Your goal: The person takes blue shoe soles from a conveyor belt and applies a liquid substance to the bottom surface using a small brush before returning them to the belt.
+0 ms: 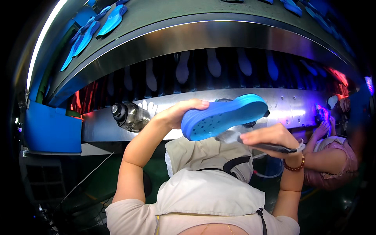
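My left hand [181, 112] is closed on the heel end of a blue shoe sole [231, 116], with the thumb along its upper edge. The sole is tilted on its side, its hollow inner face with small dark holes turned toward me. Below its lower edge, my right hand [274, 137] grips a brush [280, 148] by the dark handle. Pale bristles point left at the sole's lower edge; whether they touch it I cannot tell. Part of a dark round object [249, 124] shows behind the sole.
A dark-lidded clear bottle [135, 117] and a white glove [149, 107] lie on the metal bench [102, 129] at left. Beyond it runs a green conveyor belt [164, 15] carrying several blue soles [112, 19]. A co-worker's arm [327, 158] is at the right.
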The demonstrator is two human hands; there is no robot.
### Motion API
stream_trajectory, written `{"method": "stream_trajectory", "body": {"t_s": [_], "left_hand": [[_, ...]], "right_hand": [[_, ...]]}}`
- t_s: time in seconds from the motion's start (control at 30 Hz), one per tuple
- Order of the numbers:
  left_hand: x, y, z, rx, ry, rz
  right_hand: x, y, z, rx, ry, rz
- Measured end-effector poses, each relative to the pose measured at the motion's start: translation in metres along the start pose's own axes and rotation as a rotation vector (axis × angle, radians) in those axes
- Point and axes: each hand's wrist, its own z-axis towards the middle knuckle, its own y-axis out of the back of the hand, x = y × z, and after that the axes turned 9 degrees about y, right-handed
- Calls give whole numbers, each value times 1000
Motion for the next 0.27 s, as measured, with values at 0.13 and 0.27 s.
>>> {"method": "stream_trajectory", "body": {"t_s": [0.13, 0.27], "left_hand": [[5, 11, -5, -65, -18, -250], [1, 16, -19, -132, -135, -40]], "right_hand": [[-10, 1, 0, -312, -33, 58], [-21, -9, -5, -183, -12, 38]]}}
